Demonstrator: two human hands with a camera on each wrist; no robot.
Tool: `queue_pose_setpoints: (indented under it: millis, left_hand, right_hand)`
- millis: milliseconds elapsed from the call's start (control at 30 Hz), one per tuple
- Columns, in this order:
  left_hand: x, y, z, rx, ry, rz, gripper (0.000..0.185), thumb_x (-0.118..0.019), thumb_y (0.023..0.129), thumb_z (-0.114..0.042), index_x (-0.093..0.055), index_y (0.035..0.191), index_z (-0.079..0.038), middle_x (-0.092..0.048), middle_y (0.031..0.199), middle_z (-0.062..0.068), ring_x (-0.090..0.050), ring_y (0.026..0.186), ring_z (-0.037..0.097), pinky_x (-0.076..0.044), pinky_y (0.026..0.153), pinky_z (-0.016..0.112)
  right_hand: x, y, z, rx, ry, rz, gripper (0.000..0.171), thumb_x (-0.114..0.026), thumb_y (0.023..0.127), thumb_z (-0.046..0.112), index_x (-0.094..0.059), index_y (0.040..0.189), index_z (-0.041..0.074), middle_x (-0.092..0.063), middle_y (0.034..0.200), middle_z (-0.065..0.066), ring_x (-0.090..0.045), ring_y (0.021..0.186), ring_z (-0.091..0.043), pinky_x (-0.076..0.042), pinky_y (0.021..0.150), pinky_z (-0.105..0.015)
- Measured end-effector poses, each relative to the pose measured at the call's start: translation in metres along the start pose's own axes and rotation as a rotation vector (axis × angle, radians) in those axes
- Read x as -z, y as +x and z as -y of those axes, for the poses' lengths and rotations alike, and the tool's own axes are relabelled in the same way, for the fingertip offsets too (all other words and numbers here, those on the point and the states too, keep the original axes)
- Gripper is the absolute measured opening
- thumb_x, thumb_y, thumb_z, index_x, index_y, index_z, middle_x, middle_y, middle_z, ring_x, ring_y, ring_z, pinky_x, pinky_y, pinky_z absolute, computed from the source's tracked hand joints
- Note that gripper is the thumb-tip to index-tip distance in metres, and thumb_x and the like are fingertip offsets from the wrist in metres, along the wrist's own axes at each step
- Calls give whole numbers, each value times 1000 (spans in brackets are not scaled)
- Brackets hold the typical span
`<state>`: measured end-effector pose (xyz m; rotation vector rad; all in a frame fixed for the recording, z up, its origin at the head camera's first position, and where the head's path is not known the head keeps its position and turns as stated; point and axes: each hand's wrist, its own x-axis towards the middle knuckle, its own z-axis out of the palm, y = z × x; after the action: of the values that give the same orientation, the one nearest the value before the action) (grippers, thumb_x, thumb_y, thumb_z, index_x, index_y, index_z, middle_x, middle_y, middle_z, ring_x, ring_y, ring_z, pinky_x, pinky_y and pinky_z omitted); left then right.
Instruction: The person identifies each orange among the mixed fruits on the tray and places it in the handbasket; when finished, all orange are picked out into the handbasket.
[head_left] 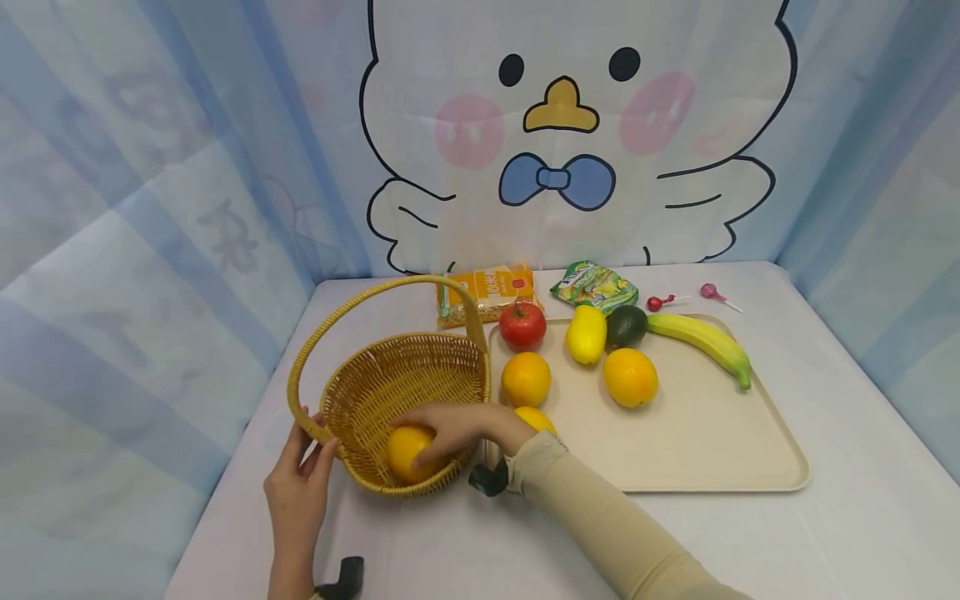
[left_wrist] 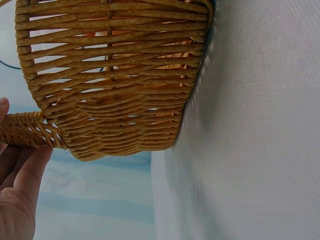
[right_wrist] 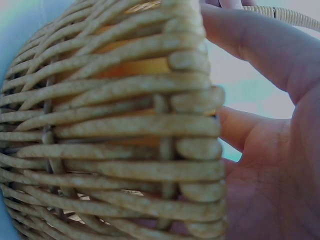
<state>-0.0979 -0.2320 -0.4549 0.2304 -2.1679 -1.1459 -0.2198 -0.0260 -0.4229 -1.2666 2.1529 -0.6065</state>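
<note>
1. Head view: a woven wicker basket [head_left: 405,392] with a tall arched handle stands on the white table [head_left: 862,467], just left of a beige tray [head_left: 712,450]. It is golden brown, round and open-topped.
2. Inside the basket, against its near wall, lies an orange [head_left: 405,450], round, smooth and bright yellow-orange. The right hand [head_left: 457,429] reaches over the rim, its fingers curled over the top of the orange and touching it.
3. The left hand [head_left: 296,492] is at the near-left foot of the handle, with thumb and fingers closed around the wicker there.
4. On the tray lie a tomato [head_left: 522,324], two more oranges [head_left: 526,378], a lemon [head_left: 586,334], an avocado [head_left: 626,325] and a banana [head_left: 705,340]. Another orange fruit [head_left: 536,418] shows just behind the right wrist.
5. Beyond the tray lie an orange packet [head_left: 487,293], a green packet [head_left: 595,286] and two lollipops [head_left: 686,297].
6. Left wrist view: the basket wall [left_wrist: 115,75] fills the upper frame, its strands running in tight rows with gaps between. The handle's foot juts left, and the left hand [left_wrist: 17,190] wraps its fingers about it.
7. Right wrist view: the basket weave [right_wrist: 115,135] is very close and blurred. Orange colour shows through the gaps. The right hand [right_wrist: 270,150] lies over the rim, fingers bent inward; their tips are hidden.
</note>
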Motion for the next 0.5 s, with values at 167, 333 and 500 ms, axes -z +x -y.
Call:
queue_pose_setpoints:
  millis: [167,333,500]
  left_hand:
    - [0,0,0,-4,-6,-1,60,-66,86,-5,-45,141,-18,-63,123,18,-45,102,-26,-45,79,-1]
    - [0,0,-1,-7,-10,-1,61,-67,85,-3,-45,140,-16,-63,123,18,-46,102,-25,-46,79,-1]
    - [0,0,-2,6,-15,2,61,-67,85,-5,-45,141,-17,-63,124,16,-47,103,-24,-46,79,-1]
  right_hand:
    - [0,0,1,0,10,-16,68,-67,85,35,-38,145,19,-43,147,-1,-42,130,-14,-36,112,-28]
    - [1,-3,2,-2,15,-28,69,-67,85,36,-38,145,19,-43,147,-1,-41,131,-15,-36,114,-29]
    - [7,-6,2,11,40,-35,71,-68,85,35,-36,146,18,-41,149,-2,-38,136,-17,-33,117,-33]
